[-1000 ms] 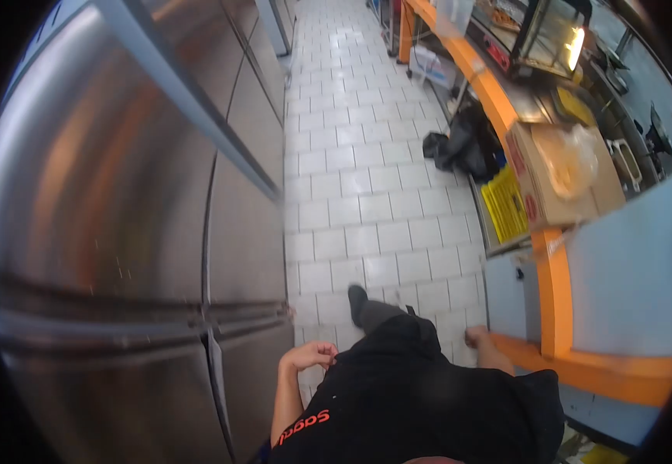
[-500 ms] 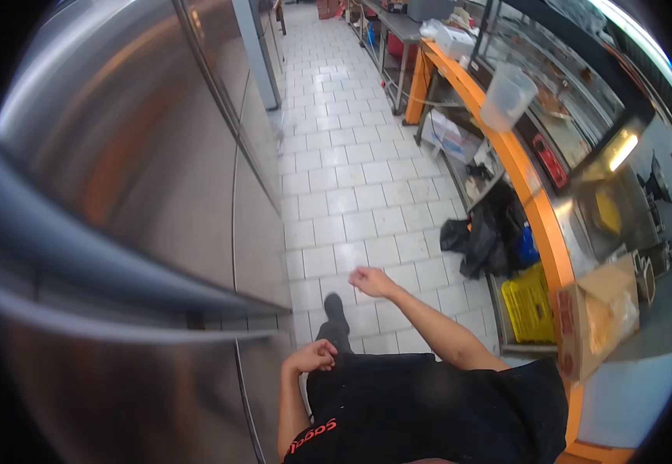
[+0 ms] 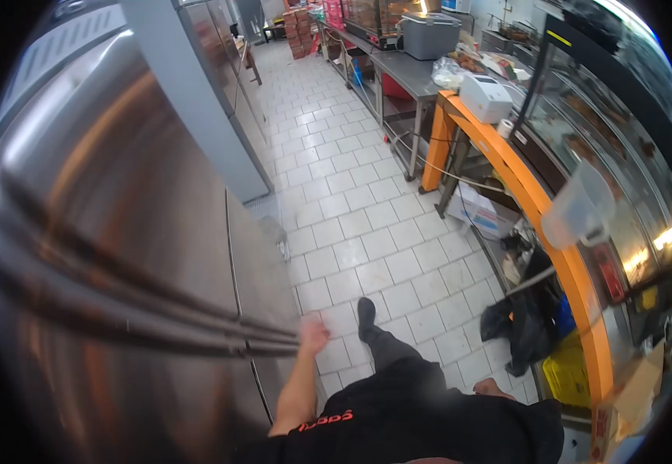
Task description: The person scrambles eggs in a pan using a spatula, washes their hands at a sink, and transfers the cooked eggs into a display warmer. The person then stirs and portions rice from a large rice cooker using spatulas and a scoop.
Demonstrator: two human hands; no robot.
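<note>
My left hand (image 3: 315, 334) hangs over the floor beside the steel refrigerator doors (image 3: 266, 271), near the end of the door seam. It is smeared by motion, so its fingers cannot be made out, and nothing shows in it. Low at my right side, my right hand (image 3: 494, 389) is only partly in view past my black shirt (image 3: 429, 417). Its fingers are mostly hidden. One dark shoe (image 3: 366, 311) is planted ahead of me on the white tiled floor (image 3: 386, 267).
An orange-edged counter (image 3: 541, 197) runs along the right, with a clear plastic jug (image 3: 579, 205) and a white printer (image 3: 485, 98) on it. Black bags (image 3: 525, 325), a yellow crate (image 3: 566, 371) and a white box (image 3: 483, 210) sit below. A grey cooler box (image 3: 431, 36) stands further off.
I have moved forward along the aisle, and the view has tilted up. My left hand has swung forward; my right hand has swung back towards my side.
</note>
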